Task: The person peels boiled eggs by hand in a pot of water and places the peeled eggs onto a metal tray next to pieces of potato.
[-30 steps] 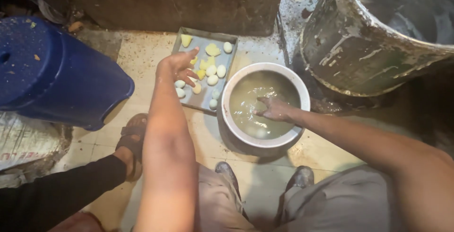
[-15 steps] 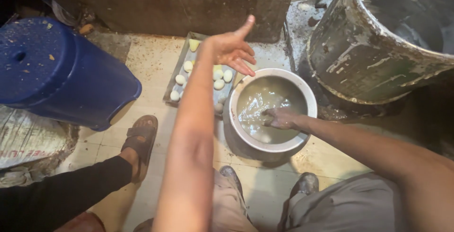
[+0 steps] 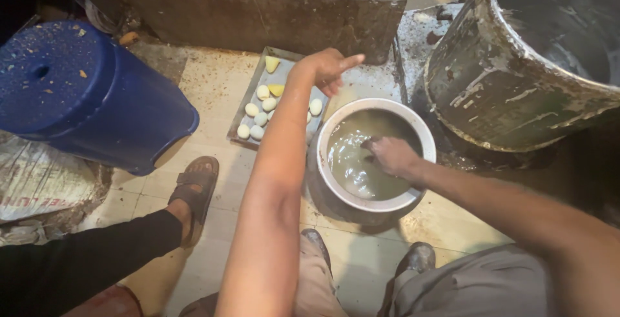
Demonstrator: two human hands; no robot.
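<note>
The right hand (image 3: 389,155) is sunk into the murky greenish-grey liquid (image 3: 361,162) of a round white bowl (image 3: 420,137), its fingertips dipped under the surface at the left, so whether they are spread or closed on anything cannot be told; only the knuckles and the back of the hand show, wet and smeared. The left hand (image 3: 327,66) hovers in the air beyond the bowl's far left rim, its fingers loosely apart with one stretched out to the right and the others half curled, holding nothing. Just under and to the left of that hand lies a flat grey metal tray (image 3: 240,126) on the floor, carrying small pale egg-shaped pieces (image 3: 261,107) and a couple of yellowish wedges (image 3: 272,63). The bowl stands on the tiled floor (image 3: 213,81), near the person's two shoes (image 3: 418,257), touching or just beside the tray's right edge. To the right and farther off rises a big, stained metal drum (image 3: 516,91). At the left sits an overturned blue plastic tub (image 3: 84,104) speckled with crumbs, and near it another person's foot in a brown sandal (image 3: 194,191). A dark stone block (image 3: 258,13) runs along the far side.
</note>
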